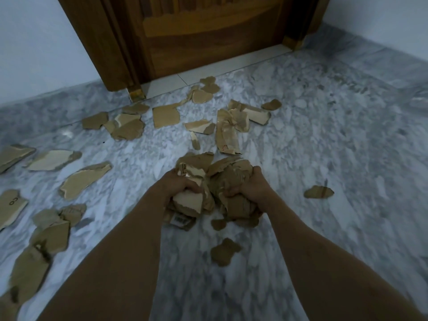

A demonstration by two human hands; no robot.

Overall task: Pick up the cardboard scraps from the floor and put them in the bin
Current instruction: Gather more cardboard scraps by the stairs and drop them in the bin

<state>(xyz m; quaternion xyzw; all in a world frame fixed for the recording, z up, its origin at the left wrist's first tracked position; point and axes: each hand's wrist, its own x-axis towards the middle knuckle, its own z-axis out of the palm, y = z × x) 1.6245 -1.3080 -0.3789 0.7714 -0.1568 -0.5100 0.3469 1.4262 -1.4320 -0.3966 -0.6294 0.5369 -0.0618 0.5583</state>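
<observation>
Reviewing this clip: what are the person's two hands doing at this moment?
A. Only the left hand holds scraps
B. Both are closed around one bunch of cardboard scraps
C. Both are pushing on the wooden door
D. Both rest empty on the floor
B: the left hand and right hand each grip a side of the bunch of cardboard scraps gathered between them.

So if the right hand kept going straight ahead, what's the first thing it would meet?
Probably the long crumpled cardboard piece just beyond the right hand and its bundle of scraps; depth is hard to judge.
</observation>
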